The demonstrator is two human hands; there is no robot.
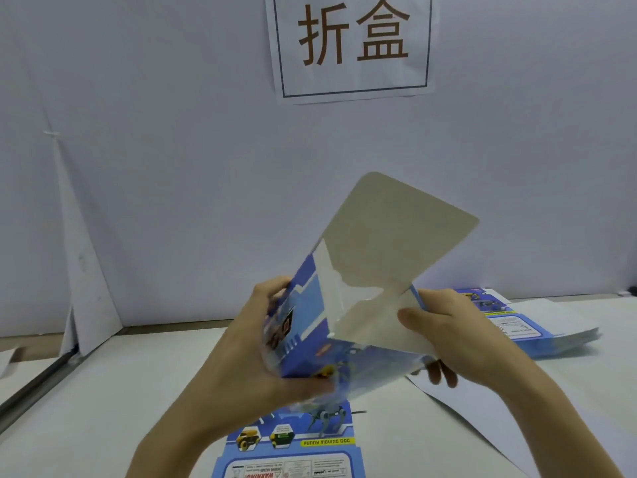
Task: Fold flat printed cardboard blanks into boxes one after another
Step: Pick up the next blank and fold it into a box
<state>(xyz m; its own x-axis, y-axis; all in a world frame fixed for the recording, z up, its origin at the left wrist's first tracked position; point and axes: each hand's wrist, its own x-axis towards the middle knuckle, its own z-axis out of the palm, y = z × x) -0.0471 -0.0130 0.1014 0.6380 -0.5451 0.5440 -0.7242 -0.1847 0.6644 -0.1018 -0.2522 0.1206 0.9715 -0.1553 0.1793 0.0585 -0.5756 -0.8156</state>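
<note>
Gripped box (310,326) above bench (103,408) with left hand (248,339) at 9 o'clock, right hand (448,332) at 3 o'clock, fingers (272,288) curled round it. Risked creasing raised 12 o'clock flap (396,232) through uneven squeeze.

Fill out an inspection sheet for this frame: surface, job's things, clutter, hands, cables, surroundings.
Surface: white table.
Job's things: half-folded box held above the table, its grey flap standing up; flat blank lying printed side up beneath it; stack of blanks at the right rear.
Clutter: loose white sheet on the table's right side.
Hands: left hand grips the box's left side; right hand pinches its right side, thumb on the grey inner face.
Cables: nothing seen.
Surroundings: white backdrop with a paper sign.
</note>
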